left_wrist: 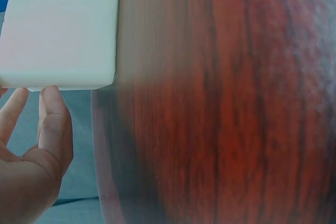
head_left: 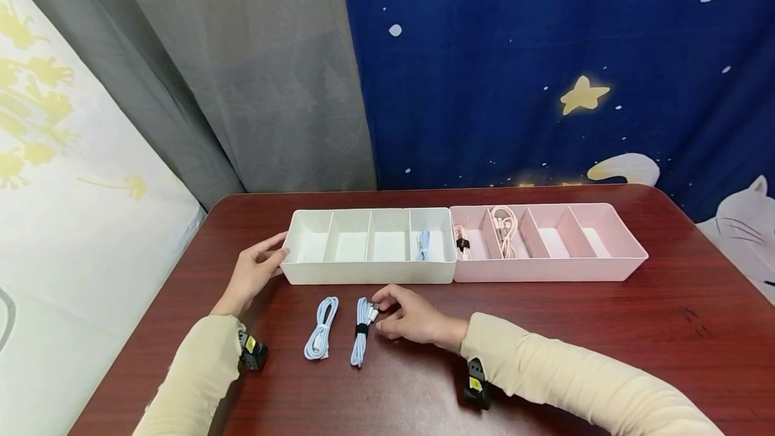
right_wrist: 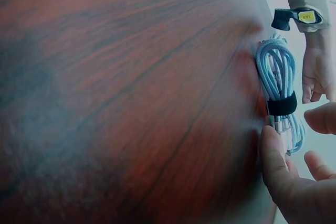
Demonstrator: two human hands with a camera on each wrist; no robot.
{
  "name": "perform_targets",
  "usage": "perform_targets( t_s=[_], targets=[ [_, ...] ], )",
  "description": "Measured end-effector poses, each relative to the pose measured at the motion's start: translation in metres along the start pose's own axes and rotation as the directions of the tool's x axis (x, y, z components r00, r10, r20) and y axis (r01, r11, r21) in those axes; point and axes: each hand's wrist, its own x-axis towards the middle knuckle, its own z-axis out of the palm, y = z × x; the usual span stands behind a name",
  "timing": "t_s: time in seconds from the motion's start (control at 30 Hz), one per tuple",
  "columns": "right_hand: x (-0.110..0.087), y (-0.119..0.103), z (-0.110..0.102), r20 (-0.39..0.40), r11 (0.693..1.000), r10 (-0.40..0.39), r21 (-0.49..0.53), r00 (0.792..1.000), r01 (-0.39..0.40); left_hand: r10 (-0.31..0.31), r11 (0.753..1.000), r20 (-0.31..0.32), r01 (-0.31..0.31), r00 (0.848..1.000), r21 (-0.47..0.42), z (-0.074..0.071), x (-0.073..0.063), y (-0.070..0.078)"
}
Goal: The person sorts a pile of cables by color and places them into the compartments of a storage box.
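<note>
Pink cables (head_left: 505, 227): two, head view only
Our right fingers (head_left: 395, 293): parted around banded blue cable (head_left: 359, 350)
Left fingers (left_wrist: 55, 129): relaxed against white organizer (head_left: 369, 273)

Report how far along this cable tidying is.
Apparently done: two pink cables sit in the pink box, one blue cable in the white box. In hand: the right grip is at the strapped blue cable, contact unclear; the left grip touches the white box. Remaining, probably: boxing that cable and the other blue cable on the table.
</note>
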Motion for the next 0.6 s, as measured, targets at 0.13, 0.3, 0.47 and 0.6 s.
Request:
perform_targets(
  t_s=[0.13,0.3,0.47,0.6],
  targets=[
    [0.001,0.001,0.001,-0.013,1.000,-0.007,-0.017,1.000,0.007,0.002,1.000,0.000,-0.002,1.000,0.002,0.000,0.000,0.000],
    [0.003,0.001,0.003,-0.042,0.998,-0.024,-0.062,0.999,0.021,-0.001,1.000,-0.002,0.001,1.000,0.008,-0.001,-0.001,0.001],
    [0.001,-0.008,0.007,-0.057,0.996,-0.052,-0.072,0.997,0.048,-0.002,1.000,-0.004,0.002,1.000,0.014,-0.001,-0.001,0.000],
    [-0.001,-0.016,0.009,-0.060,0.997,-0.048,-0.067,0.997,0.044,-0.003,1.000,-0.001,0.003,1.000,0.007,-0.001,0.000,-0.002]
  ],
)
